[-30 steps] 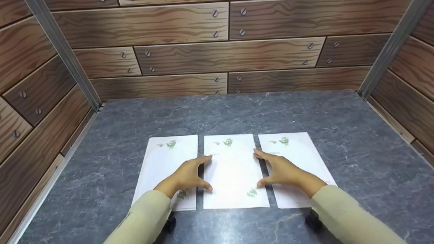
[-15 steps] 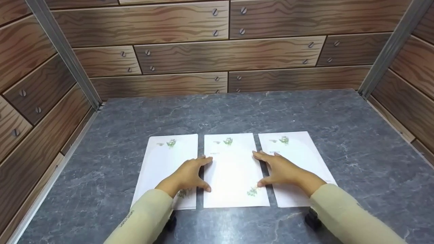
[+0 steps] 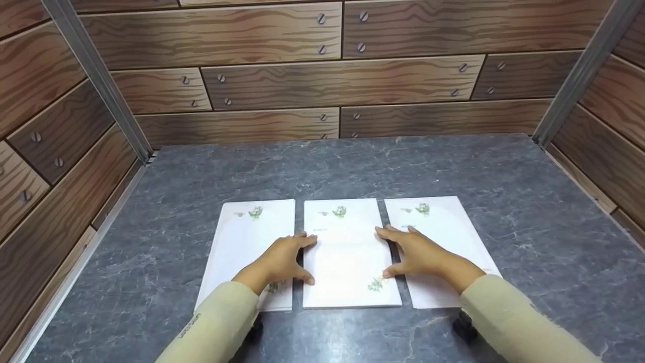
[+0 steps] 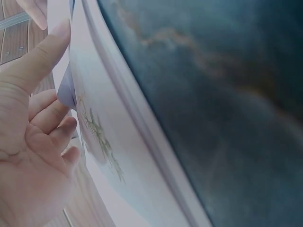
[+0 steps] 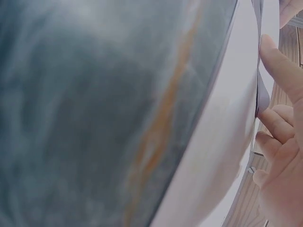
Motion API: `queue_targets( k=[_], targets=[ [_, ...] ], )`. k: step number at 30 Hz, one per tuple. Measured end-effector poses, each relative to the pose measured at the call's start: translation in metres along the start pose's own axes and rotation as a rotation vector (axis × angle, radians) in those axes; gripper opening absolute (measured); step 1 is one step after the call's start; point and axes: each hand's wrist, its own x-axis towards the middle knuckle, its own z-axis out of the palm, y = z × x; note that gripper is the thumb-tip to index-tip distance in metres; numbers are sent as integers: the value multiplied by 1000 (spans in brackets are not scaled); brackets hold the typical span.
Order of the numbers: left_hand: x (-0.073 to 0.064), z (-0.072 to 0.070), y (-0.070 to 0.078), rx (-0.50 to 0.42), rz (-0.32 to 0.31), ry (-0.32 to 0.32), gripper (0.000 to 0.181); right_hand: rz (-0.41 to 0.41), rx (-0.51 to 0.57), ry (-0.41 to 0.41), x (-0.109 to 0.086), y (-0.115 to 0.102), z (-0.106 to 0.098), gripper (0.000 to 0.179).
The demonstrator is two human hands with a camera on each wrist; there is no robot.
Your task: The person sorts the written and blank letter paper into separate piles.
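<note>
Three white stacks of printed paper with small green plant motifs lie side by side in the head view: a left stack (image 3: 242, 237), a middle stack (image 3: 342, 262) and a right stack (image 3: 433, 222). My left hand (image 3: 277, 259) reaches over the left stack, its thumb and fingertips at the left edge of the middle one. Opposite it, my right hand (image 3: 421, 252) reaches over the right stack to the middle stack's right edge. Both hands have thumb and index finger spread apart. In the left wrist view the thumb (image 4: 49, 47) lies along the paper edge, other fingers loosely bent.
The stacks lie on a grey marbled tabletop (image 3: 322, 169). A wood-plank-patterned wall (image 3: 272, 85) rises behind it, with similar panels at left and right. Metal corner posts (image 3: 95, 75) stand at the back corners.
The fingertips of both hands have shifted slightly toward the front along the middle stack's edges. The front edge of the middle stack shows a little more thickness. The outer stacks stay put.
</note>
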Motion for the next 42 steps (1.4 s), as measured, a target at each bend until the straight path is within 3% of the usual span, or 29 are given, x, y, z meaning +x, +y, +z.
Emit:
queue_targets(
  k=[6,13,20,28,34,42],
  targets=[
    [1,1,0,0,5,14,92,6,-43,29,-1,-1,0,98],
    [2,1,0,-38,-39,14,92,67,-6,25,-1,-3,-1,102],
    [2,3,-1,-107,-46,26,89,24,65,36,1,-2,1,102],
    [3,1,-2,-191,-53,63,84,-13,125,103,1,1,4,97],
    [3,-1,-2,-295,-100,121,81,91,214,161,1,0,4,94],
    [2,0,-5,-425,-99,189,73,183,385,178,2,-1,3,87]
  ],
)
